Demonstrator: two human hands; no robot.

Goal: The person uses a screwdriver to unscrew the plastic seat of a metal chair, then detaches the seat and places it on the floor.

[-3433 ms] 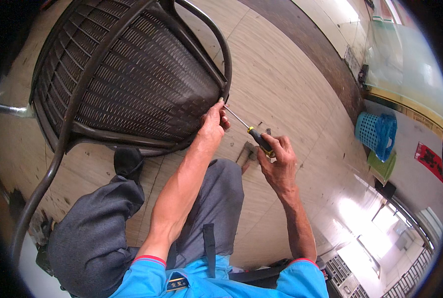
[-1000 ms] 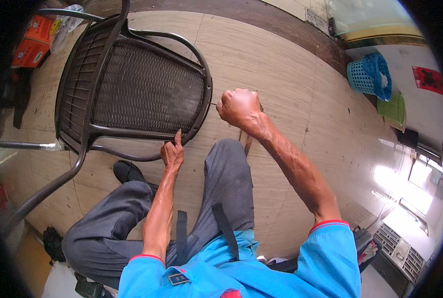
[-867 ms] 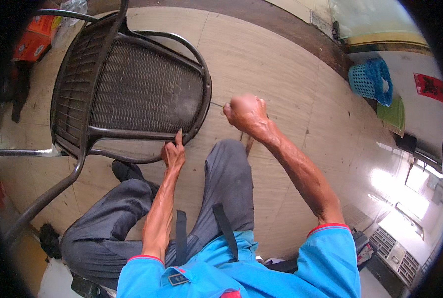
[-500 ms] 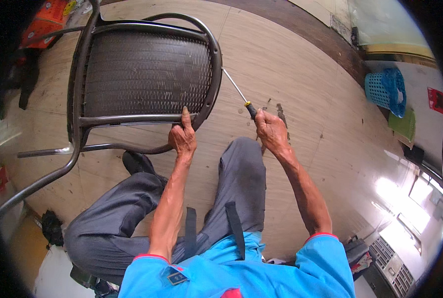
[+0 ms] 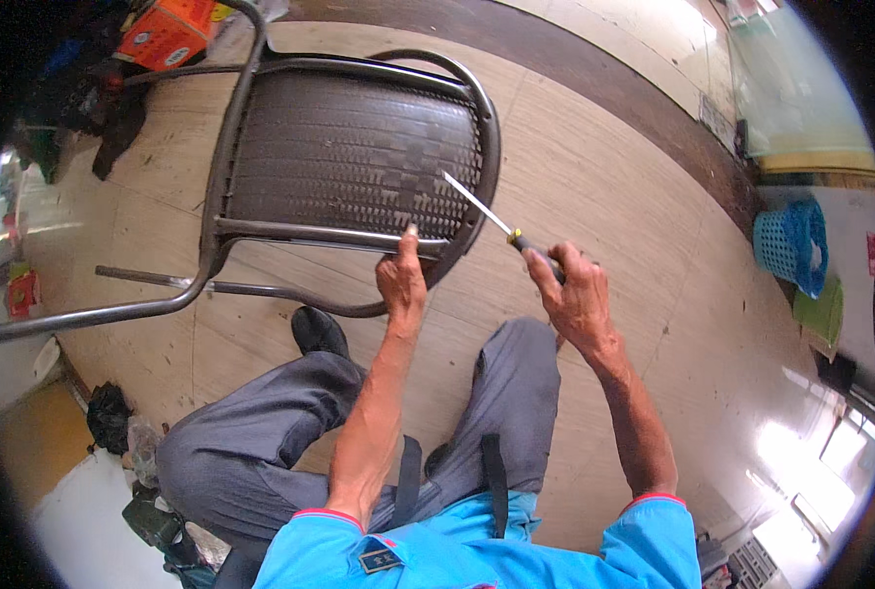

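My left hand [image 5: 401,285] grips the metal frame of the woven chair [image 5: 359,157] while my right hand [image 5: 575,299] closes around a screwdriver [image 5: 496,221], its tip on the weave.

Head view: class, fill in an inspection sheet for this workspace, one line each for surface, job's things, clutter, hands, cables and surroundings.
Surface: pale wood-look floor, scuffed.
Job's things: dark woven chair lying on its side; screwdriver, tip at the weave.
Clutter: orange box, dark bags at the left.
Hands: left hand grips the chair's frame; right hand holds the screwdriver's handle.
Cables: nothing seen.
Surroundings: blue basket and green cloth at the right.
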